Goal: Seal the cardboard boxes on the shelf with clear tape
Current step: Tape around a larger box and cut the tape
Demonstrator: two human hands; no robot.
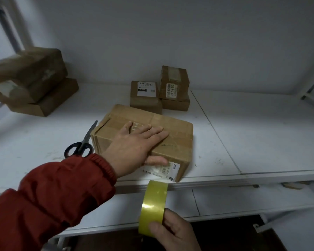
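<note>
A brown cardboard box (172, 140) lies near the front edge of the white shelf (243, 134). My left hand (134, 145) lies flat on its top, fingers straight, thumb over the front face next to a white label (163, 171). A stretch of yellowish clear tape (155, 203) runs from the box's front face down to the roll. My right hand (174, 232) grips that roll below the shelf edge.
Black-handled scissors (82, 144) lie left of the box. Three small labelled boxes (145, 96) stand behind it, one stacked on another. Two larger boxes (31, 82) are stacked at the back left. A lower shelf (234, 200) sits beneath.
</note>
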